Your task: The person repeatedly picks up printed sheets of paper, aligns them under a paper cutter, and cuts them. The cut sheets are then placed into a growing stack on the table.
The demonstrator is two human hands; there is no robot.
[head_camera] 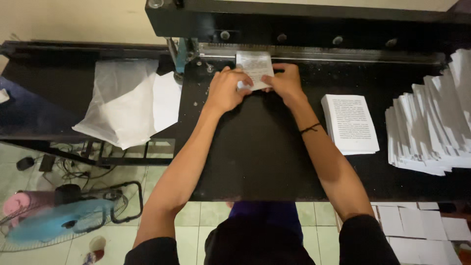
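Observation:
My left hand [226,88] and my right hand [284,81] both grip the near edge of a small stack of printed white sheets [254,65]. The stack lies on the black bed [255,147] of a paper-cutting machine, its far edge pushed under the metal blade bar [319,53]. A thin dark band circles my right wrist [310,128].
A neat pile of printed sheets [351,122] lies to the right of my hands, and a fanned heap of more sheets [431,127] lies beyond it. A clear plastic bag with white paper [130,100] rests at the left. A blue floor fan [59,218] stands below left.

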